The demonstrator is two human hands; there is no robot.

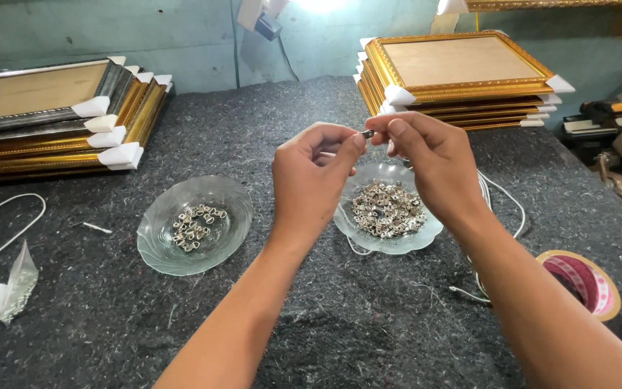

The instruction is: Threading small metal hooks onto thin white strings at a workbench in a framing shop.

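Both your left hand (pixel 316 169) and right hand (pixel 426 155) pinch one small metal clip (pixel 368 134); it looks light, rigid and slippery, so grip its edges.

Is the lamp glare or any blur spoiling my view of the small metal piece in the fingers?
Head view: lamp glare burns out only the top edge; the small metal piece between left hand and right hand is evenly lit but tiny, soft in detail; frame edges bow slightly.

Counter (pixel 368 324) covered in rough, matt grey felt cloth; two glossy clear glass dishes (pixel 160 248) holding shiny metal clips (pixel 386 209); stacked frames (pixel 462 72) glossy gilt with matt board backs and white paper corners.
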